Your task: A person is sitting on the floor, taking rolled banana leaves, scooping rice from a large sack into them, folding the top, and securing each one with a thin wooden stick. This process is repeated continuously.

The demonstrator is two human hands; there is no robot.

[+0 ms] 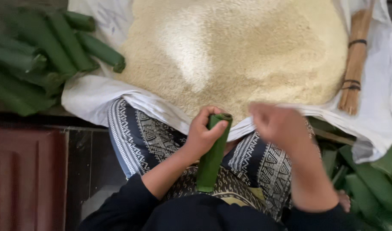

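My left hand (203, 133) grips a green leaf rolled into a tube (213, 157), held upright over my lap with its open end up. My right hand (278, 125) hovers beside it to the right, blurred, fingers curled at the edge of a big heap of pale grain (230, 51). Whether it holds any grain I cannot tell. The grain lies on a white cloth (93, 96) spread in front of my knees. My lap is covered by a dark patterned fabric (149, 137).
Several rolled green leaf tubes (54, 47) are piled at the upper left. A bundle of thin brown sticks (356, 60) tied with dark bands lies on the cloth at right. Loose green leaves (367, 179) lie at lower right. A dark red panel (26, 175) is at lower left.
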